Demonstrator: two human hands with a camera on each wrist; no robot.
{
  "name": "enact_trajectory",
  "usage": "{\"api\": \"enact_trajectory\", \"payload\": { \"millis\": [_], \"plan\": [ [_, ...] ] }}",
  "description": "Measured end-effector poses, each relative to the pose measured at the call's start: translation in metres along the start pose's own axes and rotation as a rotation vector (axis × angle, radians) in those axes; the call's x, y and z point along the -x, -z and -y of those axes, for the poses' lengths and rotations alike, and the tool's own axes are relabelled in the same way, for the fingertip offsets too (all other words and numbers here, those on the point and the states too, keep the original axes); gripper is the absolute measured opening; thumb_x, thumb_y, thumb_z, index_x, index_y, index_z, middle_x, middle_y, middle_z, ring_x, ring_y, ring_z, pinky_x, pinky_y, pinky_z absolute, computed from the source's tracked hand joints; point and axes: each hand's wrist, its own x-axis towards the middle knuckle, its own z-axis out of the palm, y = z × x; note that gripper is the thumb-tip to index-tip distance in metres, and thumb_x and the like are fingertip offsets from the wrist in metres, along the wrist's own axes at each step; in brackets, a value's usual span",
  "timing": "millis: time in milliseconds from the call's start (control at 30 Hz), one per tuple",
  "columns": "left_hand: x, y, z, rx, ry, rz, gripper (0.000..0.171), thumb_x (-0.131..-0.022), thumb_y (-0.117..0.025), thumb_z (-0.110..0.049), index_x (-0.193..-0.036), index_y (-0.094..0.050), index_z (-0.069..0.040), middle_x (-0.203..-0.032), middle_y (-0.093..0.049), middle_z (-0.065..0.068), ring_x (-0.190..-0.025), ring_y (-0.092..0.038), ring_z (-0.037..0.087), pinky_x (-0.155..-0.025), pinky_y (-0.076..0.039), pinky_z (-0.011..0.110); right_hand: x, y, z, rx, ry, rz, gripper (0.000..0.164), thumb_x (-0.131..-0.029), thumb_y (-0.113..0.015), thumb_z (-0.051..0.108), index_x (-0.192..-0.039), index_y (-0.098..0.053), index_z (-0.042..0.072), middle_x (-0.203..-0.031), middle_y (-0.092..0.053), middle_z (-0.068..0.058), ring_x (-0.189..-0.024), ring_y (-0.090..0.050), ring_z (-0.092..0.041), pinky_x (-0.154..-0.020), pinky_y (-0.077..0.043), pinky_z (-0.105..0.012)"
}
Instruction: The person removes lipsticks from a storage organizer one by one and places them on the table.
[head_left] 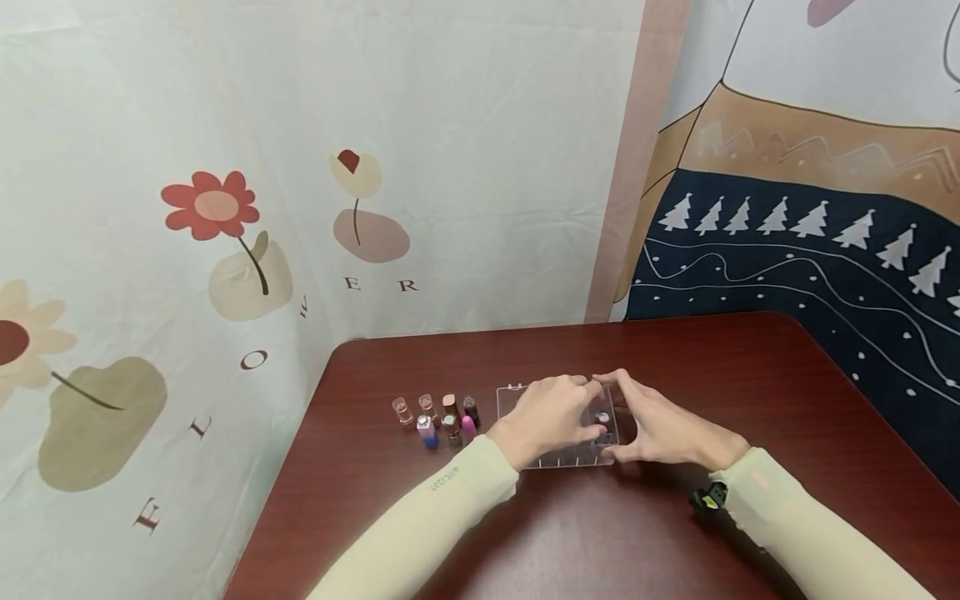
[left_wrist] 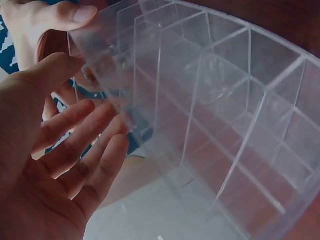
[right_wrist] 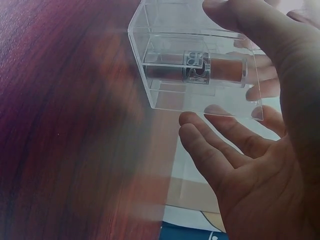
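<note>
A clear plastic organizer (head_left: 508,402) with several compartments sits on the table under both hands. A lipstick tube (right_wrist: 227,69) with a silver patterned band stands upright in a compartment at its right end. My right hand (head_left: 663,427) spans that end, thumb at the near corner and fingers at the far side, gripping the organizer between them. Over the organizer, my left hand (head_left: 551,412) has its thumb pointing towards the tube. In the left wrist view, the left hand's fingers (left_wrist: 100,170) are loosely bent and hold nothing. Several compartments in that view hold nothing.
Left of the organizer stands a group of several small cosmetics, among them a clear tube (head_left: 402,411), a purple-and-blue tube (head_left: 427,433), a pink one (head_left: 468,427) and a dark one (head_left: 471,411). The dark red table (head_left: 570,533) meets a printed cloth (head_left: 480,167) behind.
</note>
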Motion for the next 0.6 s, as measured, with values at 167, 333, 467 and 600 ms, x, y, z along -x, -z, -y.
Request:
{"api": "enact_trajectory", "payload": {
  "millis": [167,333,467,600],
  "plan": [
    [0.0,-0.008,-0.002,0.001,0.01,-0.03,0.047,-0.097,-0.092,-0.056,-0.131,-0.083,-0.023,-0.113,-0.085,-0.01,-0.095,-0.081,0.009,-0.078,-0.069,0.027,0.0,0.0,0.001,0.008,-0.002,-0.003,0.101,-0.083,-0.106,0.027,-0.161,-0.043,0.01,-0.153,-0.071,-0.008,-0.134,-0.076,-0.022,-0.116,-0.063,-0.059],
    [0.0,-0.013,-0.004,0.017,0.013,-0.061,0.04,-0.098,-0.093,-0.054,-0.123,-0.084,-0.024,-0.108,-0.085,-0.012,-0.091,-0.08,0.007,-0.076,-0.069,0.026,0.0,0.0,-0.001,0.021,0.001,-0.011,0.101,-0.083,-0.105,0.028,-0.161,-0.043,0.012,-0.158,-0.069,-0.01,-0.135,-0.076,-0.023,-0.116,-0.062,-0.06],
    [0.0,-0.014,-0.006,0.042,0.013,-0.067,0.03,-0.1,-0.092,-0.051,-0.116,-0.085,-0.025,-0.102,-0.083,-0.013,-0.086,-0.077,0.007,-0.073,-0.068,0.026,-0.001,-0.001,-0.002,0.015,0.007,-0.013,0.101,-0.083,-0.106,0.027,-0.161,-0.043,0.012,-0.162,-0.067,-0.012,-0.137,-0.076,-0.024,-0.117,-0.062,-0.06],
    [0.001,-0.013,-0.008,0.052,0.005,-0.068,0.024,-0.102,-0.091,-0.047,-0.11,-0.084,-0.026,-0.096,-0.08,-0.013,-0.083,-0.075,0.006,-0.07,-0.067,0.026,-0.001,-0.002,-0.002,0.01,0.006,-0.011,0.102,-0.082,-0.106,0.026,-0.161,-0.042,0.013,-0.162,-0.068,-0.012,-0.137,-0.075,-0.023,-0.117,-0.062,-0.059]
  ]
}}
